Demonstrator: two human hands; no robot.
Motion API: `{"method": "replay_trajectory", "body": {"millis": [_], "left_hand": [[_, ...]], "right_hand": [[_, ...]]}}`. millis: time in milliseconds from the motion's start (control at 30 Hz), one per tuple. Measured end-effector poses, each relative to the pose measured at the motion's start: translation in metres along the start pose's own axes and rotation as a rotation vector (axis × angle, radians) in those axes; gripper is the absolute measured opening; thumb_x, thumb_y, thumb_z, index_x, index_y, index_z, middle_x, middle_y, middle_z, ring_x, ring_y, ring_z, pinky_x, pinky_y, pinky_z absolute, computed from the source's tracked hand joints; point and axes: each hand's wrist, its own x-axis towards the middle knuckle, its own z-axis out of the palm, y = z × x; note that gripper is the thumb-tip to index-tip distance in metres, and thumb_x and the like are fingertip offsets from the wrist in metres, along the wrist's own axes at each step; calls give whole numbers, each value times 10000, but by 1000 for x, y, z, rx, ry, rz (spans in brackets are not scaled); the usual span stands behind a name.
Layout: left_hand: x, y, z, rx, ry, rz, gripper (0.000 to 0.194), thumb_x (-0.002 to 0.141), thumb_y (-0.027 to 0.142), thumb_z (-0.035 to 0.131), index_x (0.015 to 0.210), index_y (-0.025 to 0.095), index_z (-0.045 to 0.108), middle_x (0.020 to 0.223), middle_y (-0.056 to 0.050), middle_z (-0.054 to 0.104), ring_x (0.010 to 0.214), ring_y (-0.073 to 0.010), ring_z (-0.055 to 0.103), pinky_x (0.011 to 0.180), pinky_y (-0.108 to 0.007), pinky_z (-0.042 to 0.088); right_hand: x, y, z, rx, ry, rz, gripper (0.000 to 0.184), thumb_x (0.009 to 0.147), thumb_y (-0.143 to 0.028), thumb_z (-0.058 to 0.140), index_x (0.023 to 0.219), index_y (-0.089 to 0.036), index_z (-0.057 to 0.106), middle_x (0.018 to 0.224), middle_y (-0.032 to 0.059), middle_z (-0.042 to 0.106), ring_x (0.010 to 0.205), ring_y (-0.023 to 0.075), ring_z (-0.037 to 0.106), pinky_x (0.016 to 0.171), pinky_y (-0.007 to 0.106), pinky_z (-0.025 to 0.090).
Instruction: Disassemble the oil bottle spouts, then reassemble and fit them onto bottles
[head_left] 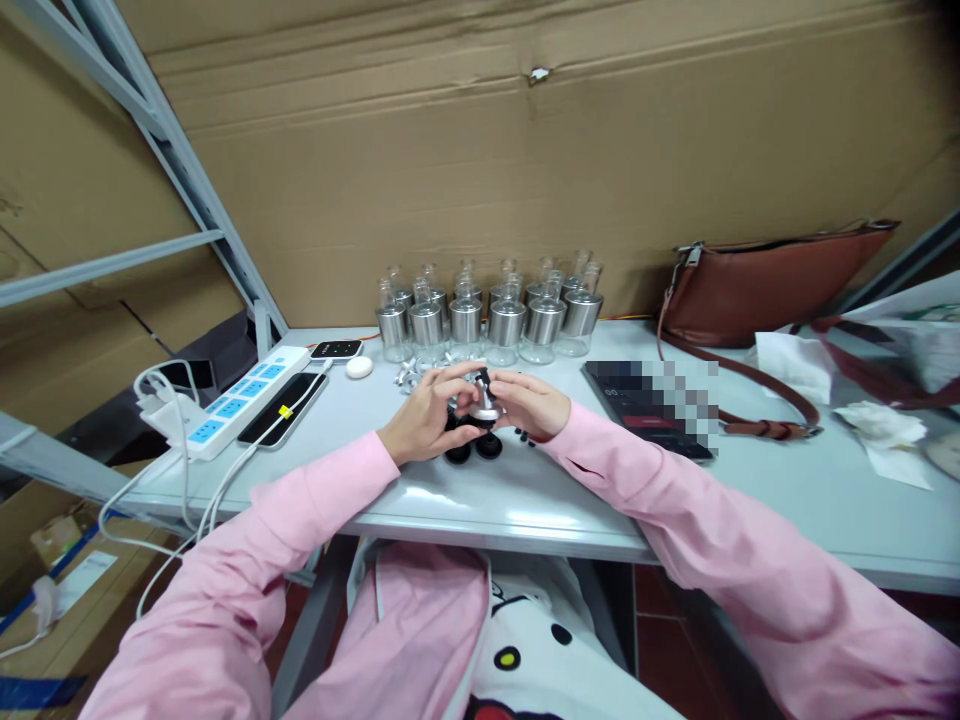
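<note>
Above the table, near its front, I hold a small silver-and-black cone-shaped bottle top (487, 408) between both hands. My left hand (433, 412) is closed on its left side, the thumb under its black rim and the index finger reaching to the top. The fingers of my right hand (531, 402) pinch its upper right side, by the black tip. Below the hands lie round black caps (489, 446), partly hidden by my fingers. A few tiny black pieces (523, 435) are by my right hand. Silvery metal parts (407, 375) lie just beyond my left hand.
Two rows of glass bottles with metal sleeves (466, 322) stand along the cardboard back wall. On the left are a power strip (244, 405), a phone (274, 425) with cables and a white round case (359, 367). A dark tablet-like device (637, 400) and brown bag (765, 285) are right.
</note>
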Motion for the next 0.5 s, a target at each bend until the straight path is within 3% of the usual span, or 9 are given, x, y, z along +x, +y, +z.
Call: {"method": "replay_trajectory", "body": {"millis": [100, 233, 500], "left_hand": [[-1, 0, -1, 10, 41, -40, 272, 922, 360, 351, 1134, 190, 337, 1141, -141, 538, 1076, -207, 516, 863, -389, 408], [-1, 1, -2, 138, 84, -121, 281, 905, 174, 398, 1185, 177, 373, 1041, -90, 579, 876, -148, 566, 831, -333, 408], [0, -2, -4, 223, 87, -99, 165, 883, 186, 481, 1046, 186, 506, 970, -55, 610, 927, -148, 558, 808, -304, 402]], "right_hand": [[-1, 1, 2, -88, -38, 39, 377, 666, -497, 660, 752, -158, 519, 696, 24, 618, 591, 141, 601, 503, 278, 500], [0, 0, 3, -257, 29, -44, 441, 649, -565, 637, 699, -139, 534, 617, 8, 581, 469, 78, 508, 411, 199, 370], [0, -1, 3, -426, 84, -134, 444, 679, -589, 587, 629, -157, 496, 544, -28, 503, 448, 61, 427, 454, 223, 359]]}}
